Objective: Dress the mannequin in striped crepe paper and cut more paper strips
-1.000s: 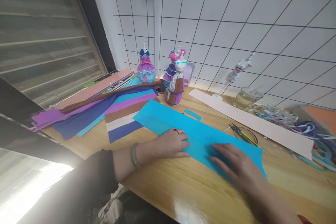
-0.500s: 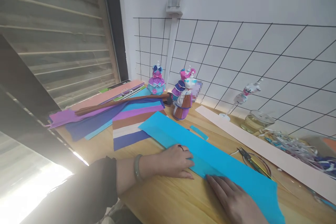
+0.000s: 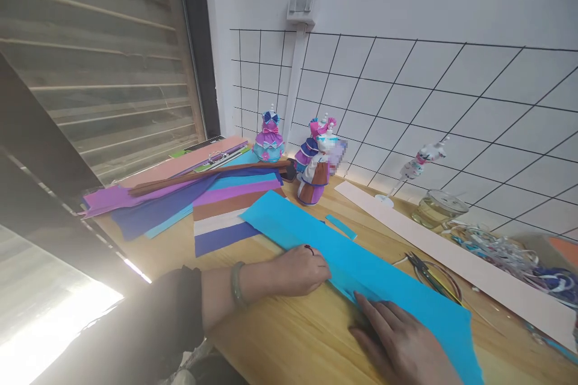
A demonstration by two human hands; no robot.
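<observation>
A long bright-blue sheet of crepe paper [image 3: 361,257] lies diagonally across the wooden table, with a folded strip along its near edge. My left hand [image 3: 301,269], wearing a dark ring and a bangle, is curled closed at that near edge; its fingertips are tucked out of sight at the paper. To the lower right, my right hand [image 3: 400,337] rests with long fingers stretched over the fold and the thumb apart below. A small blue paper scrap [image 3: 341,227] lies beyond the sheet.
Striped layers of coloured paper [image 3: 226,212] lie at the left. Small dressed forms [image 3: 270,138] stand at the back by the wire grid. Pliers [image 3: 427,274], a pale pink strip [image 3: 428,246], a glass container [image 3: 439,209] and tangled ribbons [image 3: 492,246] are on the right.
My left hand's fingers have gone from spread to curled at the paper's edge. My right thumb has come out from the fingers, which still lie on the fold.
</observation>
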